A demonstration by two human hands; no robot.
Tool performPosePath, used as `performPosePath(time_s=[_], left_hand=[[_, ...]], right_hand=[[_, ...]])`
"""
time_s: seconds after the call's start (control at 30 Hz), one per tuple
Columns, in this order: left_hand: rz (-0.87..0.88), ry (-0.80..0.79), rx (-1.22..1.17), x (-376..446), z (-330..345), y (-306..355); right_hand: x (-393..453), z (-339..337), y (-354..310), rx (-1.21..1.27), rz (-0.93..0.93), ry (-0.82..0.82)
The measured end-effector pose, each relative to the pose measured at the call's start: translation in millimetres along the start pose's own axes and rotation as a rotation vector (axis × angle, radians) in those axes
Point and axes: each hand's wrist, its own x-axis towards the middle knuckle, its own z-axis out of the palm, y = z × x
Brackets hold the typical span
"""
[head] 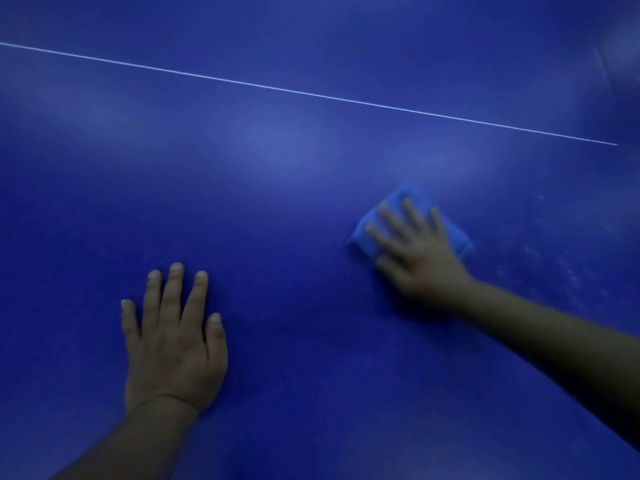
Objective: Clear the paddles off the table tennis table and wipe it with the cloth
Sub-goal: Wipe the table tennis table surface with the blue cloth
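Observation:
The blue table tennis table (277, 188) fills the whole head view. A folded light blue cloth (367, 233) lies on it at the middle right. My right hand (415, 251) presses flat on the cloth with spread, straight fingers and looks blurred by motion. Nearer to me on the left, my left hand (173, 341) rests flat on the bare table with its fingers straight and nothing under it. No paddles are in view.
A thin white line (311, 93) runs across the table from upper left to right. Pale dusty smears (554, 265) mark the surface to the right of the cloth. A dim blurred shape sits at the top right corner.

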Motion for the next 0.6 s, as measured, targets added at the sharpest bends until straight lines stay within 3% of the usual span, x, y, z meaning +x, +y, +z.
performPosePath(time_s=[0.07,0.1,0.13,0.27,0.33,0.4,0.47,0.53,0.6], left_hand=[[-0.006,-0.004,0.001,0,-1,-1],[-0.005,-0.007,0.003,0,-1,-1],[-0.005,-0.008,0.004,0,-1,-1],[0.003,-0.013,0.005,1,0,-1],[-0.001,-0.011,0.001,0,-1,-1],[-0.006,-0.007,0.0,0,0,-1],[-0.005,-0.004,0.002,0,0,-1],[-0.003,0.003,0.002,0,1,-2],[-0.002,0.006,0.001,0,2,-1]], right_hand=[[-34,7,-19,-0.058,-0.39,-0.041],[-35,2,-7,-0.081,-0.439,-0.062],[-27,-2,13,-0.099,-0.356,-0.029],[4,-23,105,0.044,0.707,0.029],[0,-26,101,0.134,0.912,0.058],[-12,-15,60,0.073,0.739,0.06],[-44,1,4,0.036,0.316,0.047],[-95,15,-37,-0.017,-0.223,-0.001],[-110,11,-21,-0.029,-0.486,-0.08]])
